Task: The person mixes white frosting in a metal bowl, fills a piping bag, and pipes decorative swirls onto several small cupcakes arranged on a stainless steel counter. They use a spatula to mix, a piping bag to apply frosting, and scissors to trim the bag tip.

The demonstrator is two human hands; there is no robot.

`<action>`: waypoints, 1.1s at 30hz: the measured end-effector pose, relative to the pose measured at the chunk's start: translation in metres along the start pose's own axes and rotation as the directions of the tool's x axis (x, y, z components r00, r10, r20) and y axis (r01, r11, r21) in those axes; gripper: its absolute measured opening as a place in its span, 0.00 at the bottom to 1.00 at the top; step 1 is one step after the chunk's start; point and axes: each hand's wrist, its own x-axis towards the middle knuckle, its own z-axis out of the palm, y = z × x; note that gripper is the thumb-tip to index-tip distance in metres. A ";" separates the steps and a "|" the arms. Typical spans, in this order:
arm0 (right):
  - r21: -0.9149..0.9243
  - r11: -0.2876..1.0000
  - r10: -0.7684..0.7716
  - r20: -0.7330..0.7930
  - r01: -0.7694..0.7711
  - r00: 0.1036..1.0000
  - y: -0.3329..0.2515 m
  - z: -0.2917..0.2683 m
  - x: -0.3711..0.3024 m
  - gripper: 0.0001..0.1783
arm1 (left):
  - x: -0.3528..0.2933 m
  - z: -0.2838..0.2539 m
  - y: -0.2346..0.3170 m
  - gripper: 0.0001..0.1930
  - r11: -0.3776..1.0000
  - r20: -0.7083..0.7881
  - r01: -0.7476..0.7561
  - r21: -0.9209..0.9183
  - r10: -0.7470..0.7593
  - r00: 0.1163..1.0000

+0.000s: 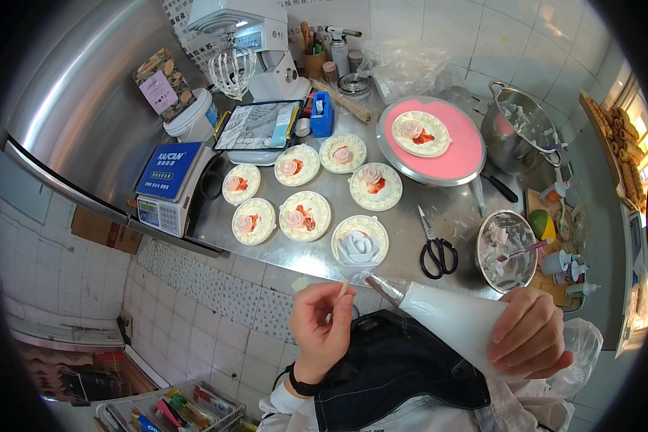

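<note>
My left hand (322,325), with a dark band at its wrist, pinches a short pale stick (343,290) between thumb and fingers. Just beyond it is a pale grey-white cream rose (358,247), seen in front of a small white cream cake; whether it sits on the stick I cannot tell. My right hand (531,335) is wrapped round the wide end of a piping bag (450,317) filled with white cream. Its metal nozzle (385,288) points left, its tip close to the rose's base.
Several small cream cakes (304,216) with pink roses and red topping cover the steel table. Another stands on a pink turntable (430,137). Black-handled scissors (437,252) and a cream-smeared bowl (506,252) lie right. A scale (169,191) and stand mixer (270,79) stand left and behind.
</note>
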 end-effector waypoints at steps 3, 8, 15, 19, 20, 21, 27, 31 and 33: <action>-0.004 1.000 0.005 0.015 -0.005 1.000 -0.001 0.001 0.003 0.36 | -0.001 0.000 -0.003 0.12 0.998 -0.036 -0.037 -0.056 0.035 0.999; -0.017 1.000 0.008 0.035 -0.007 0.999 -0.003 -0.001 0.004 0.36 | -0.001 -0.002 -0.005 0.12 0.999 -0.014 -0.032 0.003 0.032 0.999; -0.047 0.997 0.056 0.068 -0.053 0.996 -0.002 -0.008 0.003 0.36 | -0.002 -0.003 -0.002 0.10 1.000 -0.012 -0.004 0.022 0.004 1.000; -0.078 0.994 0.076 0.063 -0.071 0.995 0.001 -0.006 -0.002 0.36 | -0.002 -0.004 0.000 0.10 1.000 0.002 0.026 -0.009 -0.026 1.000; -0.078 0.994 0.082 0.074 -0.077 0.994 0.002 -0.006 -0.004 0.36 | -0.002 -0.004 0.001 0.10 0.999 0.002 0.034 -0.018 -0.034 0.999; -0.078 0.993 0.094 0.057 -0.090 0.994 0.003 -0.005 -0.005 0.36 | -0.002 -0.004 0.001 0.10 0.999 0.002 0.042 -0.027 -0.042 0.999; 0.045 0.999 0.019 0.024 -0.020 1.000 0.003 -0.001 -0.005 0.36 | -0.002 -0.003 0.000 0.10 0.999 0.010 0.048 -0.027 -0.047 0.999; 0.010 1.000 -0.005 -0.013 0.006 1.000 0.004 0.004 -0.001 0.36 | -0.001 -0.002 0.000 0.09 0.998 0.016 0.044 -0.033 -0.043 0.999; 0.019 1.000 -0.003 -0.015 0.004 1.000 0.005 0.006 0.001 0.35 | -0.001 -0.003 0.000 0.09 0.998 0.016 0.047 -0.036 -0.046 0.999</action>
